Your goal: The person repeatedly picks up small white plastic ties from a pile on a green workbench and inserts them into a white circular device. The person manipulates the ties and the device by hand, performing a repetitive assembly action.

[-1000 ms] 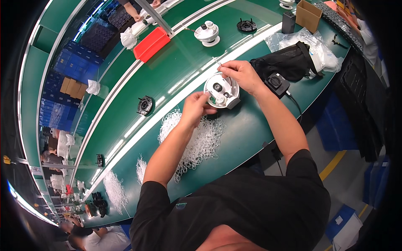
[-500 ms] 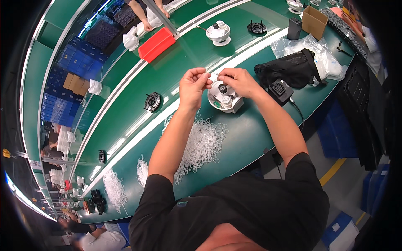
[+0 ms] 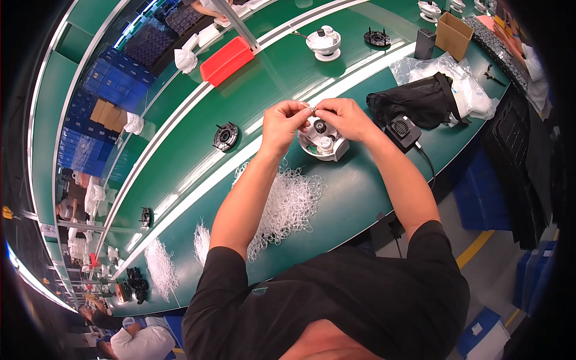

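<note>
My left hand (image 3: 288, 123) and my right hand (image 3: 343, 119) meet at the far edge of a round white housing (image 3: 327, 157). Thumb and fingers of each hand are pinched together, fingertips almost touching. What they hold is too small to make out. The housing sits on the green bench, with a black knob-like part (image 3: 320, 126) at its middle, a small round white part in front of it and a bit of green at its left. Below my left forearm spreads a heap of thin white looped ties (image 3: 288, 207).
Smaller tie piles (image 3: 161, 270) lie to the left. Beyond run a black round part (image 3: 226, 137), a red bin (image 3: 227, 61) and another white unit (image 3: 324, 43) on the belt. To the right are a black mesh bag (image 3: 414, 101), a black corded device (image 3: 402, 131) and a cardboard box (image 3: 453, 36).
My hands have drawn closer together over the housing's far edge. On the belt, the black round part and the white unit have shifted to the right and slightly away.
</note>
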`<state>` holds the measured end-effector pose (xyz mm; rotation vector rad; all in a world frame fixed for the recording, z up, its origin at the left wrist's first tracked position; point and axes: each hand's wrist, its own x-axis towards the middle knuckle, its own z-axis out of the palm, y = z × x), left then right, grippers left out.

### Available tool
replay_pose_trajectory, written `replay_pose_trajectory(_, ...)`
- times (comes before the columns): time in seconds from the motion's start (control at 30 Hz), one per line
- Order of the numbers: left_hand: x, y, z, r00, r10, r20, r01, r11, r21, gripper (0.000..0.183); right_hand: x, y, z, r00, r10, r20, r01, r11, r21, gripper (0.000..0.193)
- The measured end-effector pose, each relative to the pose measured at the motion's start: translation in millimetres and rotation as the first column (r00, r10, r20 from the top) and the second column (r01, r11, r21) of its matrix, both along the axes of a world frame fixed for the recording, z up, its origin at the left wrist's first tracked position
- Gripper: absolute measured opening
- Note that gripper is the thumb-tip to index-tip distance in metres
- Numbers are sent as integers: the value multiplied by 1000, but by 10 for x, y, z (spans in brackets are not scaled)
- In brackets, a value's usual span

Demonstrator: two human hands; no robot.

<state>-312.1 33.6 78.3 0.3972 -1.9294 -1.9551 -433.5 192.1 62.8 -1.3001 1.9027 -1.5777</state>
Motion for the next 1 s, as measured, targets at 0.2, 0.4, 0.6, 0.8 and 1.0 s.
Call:
replay_pose_trajectory(0.2, -23, 7, -65, 999, 2, 34, -2, 1000, -18, 12, -10, -1, -47, 1000, 2, 10, -1, 999, -40, 19)
replay_pose_trajectory(0.4, -34, 111, 14, 981, 140, 137, -80, 923, -376, 12, 37, 6, 4, 996, -4, 88, 9, 998, -57, 19)
replay_pose_trajectory(0.6, -48, 45, -111, 981, 129, 142, -40, 860, -509, 13, 0, -106, -124, 997, -36, 75, 43, 994, -101, 21)
replay_pose_trajectory(0.8, -84, 32, -193, 999, 45, 18, -9, 535, -845, 11, -77, -201, -212, 859, -75, 507, 171, 975, -145, 20)
replay_pose_trajectory(1.0, -82, 36, -173, 999, -39, 30, 41, 319, -947, 15, -243, -101, -384, 856, -49, 515, 119, 987, -103, 24)
